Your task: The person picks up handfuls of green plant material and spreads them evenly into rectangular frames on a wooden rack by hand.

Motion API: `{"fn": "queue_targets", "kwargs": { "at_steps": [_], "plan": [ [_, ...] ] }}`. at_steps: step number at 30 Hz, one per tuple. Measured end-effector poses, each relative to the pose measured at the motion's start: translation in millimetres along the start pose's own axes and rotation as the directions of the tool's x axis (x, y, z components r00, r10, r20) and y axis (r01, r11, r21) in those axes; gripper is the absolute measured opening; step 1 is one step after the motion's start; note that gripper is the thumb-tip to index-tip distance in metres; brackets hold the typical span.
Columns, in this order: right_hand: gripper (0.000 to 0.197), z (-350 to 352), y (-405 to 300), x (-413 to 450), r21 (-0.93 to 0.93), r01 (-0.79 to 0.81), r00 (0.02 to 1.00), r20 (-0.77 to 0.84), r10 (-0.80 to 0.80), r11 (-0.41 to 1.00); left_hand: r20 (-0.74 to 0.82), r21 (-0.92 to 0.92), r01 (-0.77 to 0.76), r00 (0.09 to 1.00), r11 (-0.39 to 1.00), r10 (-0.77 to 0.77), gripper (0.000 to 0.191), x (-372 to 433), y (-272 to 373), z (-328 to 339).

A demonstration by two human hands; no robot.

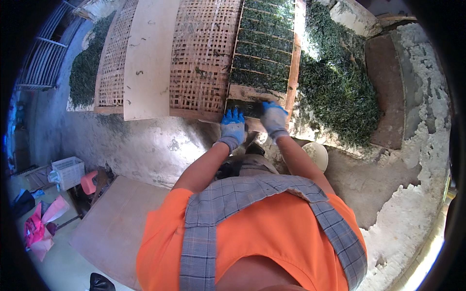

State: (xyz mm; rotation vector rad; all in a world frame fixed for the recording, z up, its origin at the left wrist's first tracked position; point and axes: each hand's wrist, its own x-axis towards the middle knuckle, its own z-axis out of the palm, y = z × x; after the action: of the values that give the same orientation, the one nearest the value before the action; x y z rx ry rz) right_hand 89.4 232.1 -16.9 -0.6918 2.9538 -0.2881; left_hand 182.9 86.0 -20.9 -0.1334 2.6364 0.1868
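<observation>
My left hand (232,127), in a blue-and-white work glove, rests on the near edge of a wooden frame, fingers pointing away from me; whether it grips the edge is unclear. Slightly blurred, my right hand (273,115) wears a matching glove and lies at the frame's near right corner, its fingertips over the dark nearest section. Dark green leafy material (264,62) fills the frame's sections, parted by thin crosswise strips. A pale wooden crosspiece (255,93) lies just beyond both hands. Left of the frame is a woven lattice panel (202,58) with scattered green bits.
A pale board (147,65) lies over the lattice. Leafy green heaps (335,87) lie right and far left. A round pale container (316,156) stands by my right forearm. At lower left are a white plastic basket (68,172), a red container (88,182) and a flat brown board (116,218).
</observation>
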Motion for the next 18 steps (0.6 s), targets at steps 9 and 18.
{"fn": "queue_targets", "kwargs": {
  "at_steps": [9, 18],
  "plan": [
    [0.033, 0, 48, -16, 0.846, -0.189, 0.977, 0.211, 0.012, 0.498, -0.211, -0.411, -0.032, 0.975, 0.911, -0.061, 0.058, -24, -8, -43],
    [0.046, -43, 73, -19, 0.176, -0.293, 0.825, 0.543, 0.155, 0.940, -0.290, -0.038, 0.093, 0.952, 0.995, -0.100, 0.059, 6, -51, -29]
  ]
}}
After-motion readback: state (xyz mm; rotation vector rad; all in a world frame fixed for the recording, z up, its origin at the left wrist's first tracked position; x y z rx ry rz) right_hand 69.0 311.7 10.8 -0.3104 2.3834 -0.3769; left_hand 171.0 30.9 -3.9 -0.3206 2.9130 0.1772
